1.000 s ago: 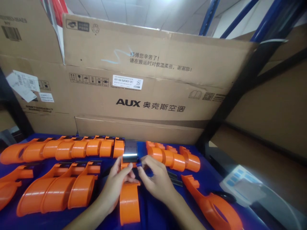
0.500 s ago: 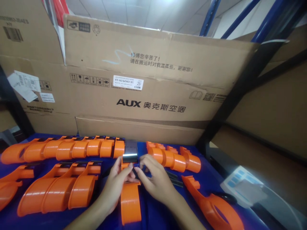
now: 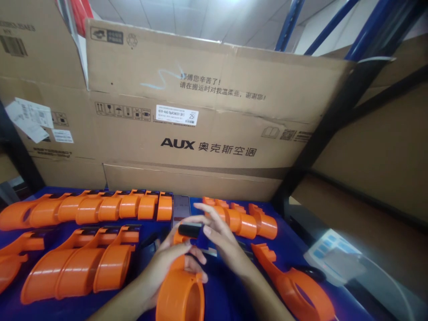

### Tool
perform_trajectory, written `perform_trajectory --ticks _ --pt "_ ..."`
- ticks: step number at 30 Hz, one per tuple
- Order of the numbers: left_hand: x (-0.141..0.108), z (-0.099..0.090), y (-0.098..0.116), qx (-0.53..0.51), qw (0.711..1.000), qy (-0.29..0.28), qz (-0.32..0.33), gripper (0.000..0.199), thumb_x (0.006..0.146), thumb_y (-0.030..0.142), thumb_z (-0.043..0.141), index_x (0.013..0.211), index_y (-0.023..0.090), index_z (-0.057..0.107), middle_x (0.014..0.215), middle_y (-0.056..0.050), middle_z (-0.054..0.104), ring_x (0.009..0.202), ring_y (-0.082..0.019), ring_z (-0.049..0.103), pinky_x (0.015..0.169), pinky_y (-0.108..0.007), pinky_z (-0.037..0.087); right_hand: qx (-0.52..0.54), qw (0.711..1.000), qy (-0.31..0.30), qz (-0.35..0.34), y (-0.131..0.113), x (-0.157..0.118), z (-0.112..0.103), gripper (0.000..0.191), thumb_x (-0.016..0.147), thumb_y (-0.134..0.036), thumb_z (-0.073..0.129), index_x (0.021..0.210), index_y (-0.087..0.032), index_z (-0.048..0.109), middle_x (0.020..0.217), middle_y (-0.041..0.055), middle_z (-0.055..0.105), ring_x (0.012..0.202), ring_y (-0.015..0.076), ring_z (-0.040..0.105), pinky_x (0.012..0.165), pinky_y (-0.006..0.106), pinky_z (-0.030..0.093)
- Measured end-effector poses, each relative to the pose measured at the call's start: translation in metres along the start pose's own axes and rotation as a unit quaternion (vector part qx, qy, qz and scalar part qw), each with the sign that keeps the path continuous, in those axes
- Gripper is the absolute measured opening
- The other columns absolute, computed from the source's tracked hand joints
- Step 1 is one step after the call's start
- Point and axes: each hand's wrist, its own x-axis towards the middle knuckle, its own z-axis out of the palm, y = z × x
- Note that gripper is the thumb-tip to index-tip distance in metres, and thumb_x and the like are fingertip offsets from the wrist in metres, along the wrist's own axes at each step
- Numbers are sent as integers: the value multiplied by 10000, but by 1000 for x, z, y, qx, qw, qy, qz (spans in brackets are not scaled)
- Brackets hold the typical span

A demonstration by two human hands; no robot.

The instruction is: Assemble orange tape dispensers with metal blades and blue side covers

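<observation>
An orange tape dispenser (image 3: 180,294) is in my left hand (image 3: 167,261), whose fingers wrap round its neck below the head. A black roller (image 3: 190,230) lies across the head, and a dark blue part (image 3: 202,240) is beside it. My right hand (image 3: 224,240) is at this head, thumb against the blue part and fingers reaching over the roller. Its grip on the blue part is partly hidden. The ring of the dispenser hangs toward me, its round opening turned to the right.
Several orange dispensers with black parts (image 3: 110,208) stand in a row at the back left, with more (image 3: 113,265) in front. Orange frames (image 3: 247,225) lie back right, and one (image 3: 297,285) at the near right beside a white-and-blue device (image 3: 334,256). A cardboard sheet (image 3: 214,111) stands behind.
The dispenser has come nearer and turned, so its ring opening shows and the toothed edge is out of sight. My right fingers have lifted and spread over the roller.
</observation>
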Motion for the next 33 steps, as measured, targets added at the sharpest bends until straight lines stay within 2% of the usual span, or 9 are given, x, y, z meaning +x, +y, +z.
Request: perform_trajectory --ticks 2,5,7,10,16,21,24,28,33 --pt "-2 0 -1 -12 999 -35 -28 448 877 327 713 1265 240 506 839 -90 781 640 -249 764 634 -341 562 63 995 -70 32 -4 0 0 482 991 -504 527 1405 -262 481 1188 99 690 1131 266 645 1031 448 462" --pt "-3 -1 -3 -10 997 -49 -52 542 851 341 748 1326 213 520 945 -159 798 742 -284 786 739 -407 582 75 989 -109 59 -9 -2 -1 500 954 -579 551 1320 -240 574 1176 102 697 1099 279 659 934 408 516" --pt "-4 -1 -2 14 998 -52 -45 629 799 282 816 1359 231 535 1067 -165 788 910 -311 783 877 -451 566 61 992 -97 61 -9 -2 -2 481 941 -583 572 1280 -242 592 1143 90 692 1028 262 667 864 372 534" --pt "-4 1 -1 67 996 -67 -1 722 727 202 888 1374 247 569 1206 -153 752 1102 -317 730 990 -421 523 10 998 -42 46 -6 -2 -1 423 940 -547 609 1231 -241 595 1061 69 668 959 231 649 823 338 530" --pt "5 3 2 117 990 14 75 447 814 412 808 1202 208 722 1271 -145 722 1025 -308 745 851 -382 602 -91 995 3 28 4 -1 7 290 973 -459 614 1144 -226 587 923 28 606 846 184 591 764 303 519" --pt "8 5 6 125 987 27 99 390 745 376 853 1082 195 778 1158 -129 770 1054 -326 729 830 -387 617 -70 996 -26 42 4 -3 10 288 997 -481 568 1172 -255 534 968 19 575 828 172 593 732 293 546" --pt "7 4 9 117 987 46 102 421 736 356 855 1115 199 765 1106 -111 789 1033 -303 739 848 -363 606 -86 996 5 30 5 -3 11 355 1006 -508 536 1262 -263 528 984 27 581 833 178 595 711 287 538" --pt "5 0 26 5 997 72 28 531 805 606 690 1041 134 750 853 -129 799 788 -305 769 694 -388 615 -160 987 30 12 8 -1 9 320 1085 -405 335 1210 -242 580 986 52 643 901 203 618 765 323 522" --pt "4 -8 48 -72 985 96 125 445 778 589 690 892 161 722 656 -52 740 600 -243 723 598 -342 589 -327 929 -151 -88 2 -5 17 167 951 -167 528 1012 -237 667 1015 64 669 950 238 588 879 397 497"
